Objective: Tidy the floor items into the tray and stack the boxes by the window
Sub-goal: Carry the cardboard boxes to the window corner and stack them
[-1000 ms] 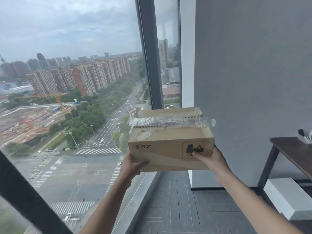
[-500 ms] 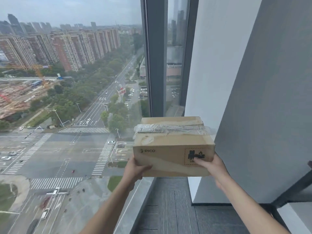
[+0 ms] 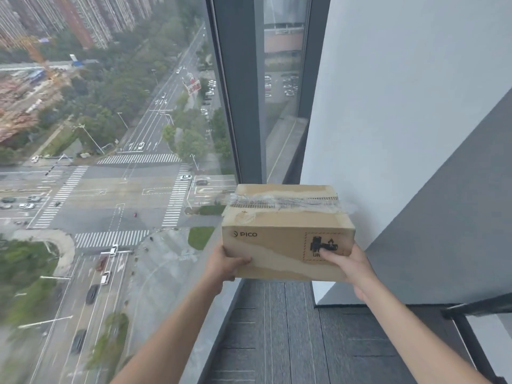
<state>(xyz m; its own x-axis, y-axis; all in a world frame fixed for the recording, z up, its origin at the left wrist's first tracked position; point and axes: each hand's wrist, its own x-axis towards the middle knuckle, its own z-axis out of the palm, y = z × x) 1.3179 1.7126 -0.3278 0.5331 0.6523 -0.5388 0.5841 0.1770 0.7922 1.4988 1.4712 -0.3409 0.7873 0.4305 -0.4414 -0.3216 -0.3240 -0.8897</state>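
Two thumbs lie pressed on the near face of the cardboard box [image 3: 288,234], and the rest of each hand's fingers curl out of sight under its lower corners. The left hand [image 3: 225,266] cups the bottom left corner with its thumb laid flat along the lower edge; the right hand [image 3: 350,266] takes the bottom right corner, its thumb over the black hazard label. Support from below at both ends looks chosen to keep the box level and to leave its top free, which suits setting it down square.

That box sits just right of centre in the frame, held in the air above the grey carpet [image 3: 277,328], close to the white wall [image 3: 388,120] on the right and to the dark window frame [image 3: 241,92] behind it. Crumpled clear tape [image 3: 285,202] crosses its top. Its "PICO" face is turned to the person.

Left of the box, the grey sill [image 3: 210,314] runs down toward the lower middle, with the window [image 3: 110,162] filling the left half. No other box or tray shows, so I judge this one is being carried into the corner by the glass to start or join the stack.
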